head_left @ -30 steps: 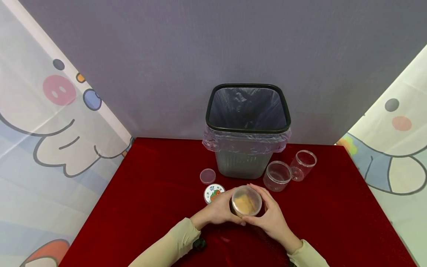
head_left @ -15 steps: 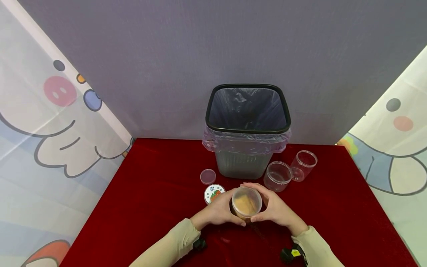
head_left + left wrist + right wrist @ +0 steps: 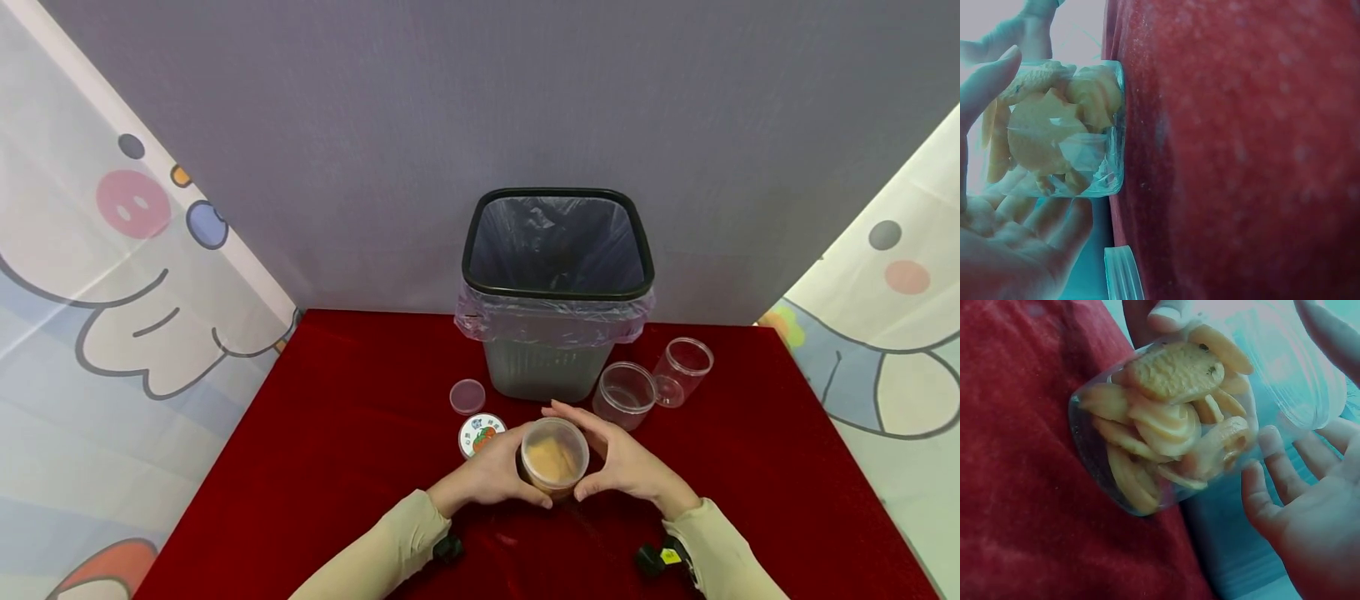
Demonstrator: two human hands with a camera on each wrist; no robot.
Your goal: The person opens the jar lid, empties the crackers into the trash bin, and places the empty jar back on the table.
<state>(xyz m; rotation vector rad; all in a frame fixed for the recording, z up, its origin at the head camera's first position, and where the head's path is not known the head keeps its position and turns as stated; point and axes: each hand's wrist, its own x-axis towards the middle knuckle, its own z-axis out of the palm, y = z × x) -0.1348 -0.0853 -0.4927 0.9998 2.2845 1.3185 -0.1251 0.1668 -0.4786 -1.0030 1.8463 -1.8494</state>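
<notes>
A clear plastic jar of cookies [image 3: 555, 454] stands upright on the red cloth, a translucent lid over its top. My left hand [image 3: 491, 471] holds the jar from its left side, with the thumb in front and the fingers behind. Around the right side is my right hand [image 3: 630, 467], its fingers [image 3: 1279, 475] spread and loosely bent, and the thumb stands off the lid. Whether any right fingertip touches the jar is hard to tell. Shaped cookies [image 3: 1169, 425] show through the wall. A round lid with a printed label [image 3: 480, 433] lies partly behind my left hand.
A bin with a black rim [image 3: 555, 296] and a purple liner stands behind the jar. Right of it are an open clear jar [image 3: 624, 400] and another clear jar [image 3: 678, 375]. A small clear lid [image 3: 467, 397] lies left of the bin.
My right hand has loosened and shifted slightly right, its thumb moving away from the left thumb and its fingers lifting off the lid's edge. The left hand and cookie jar stay in place.
</notes>
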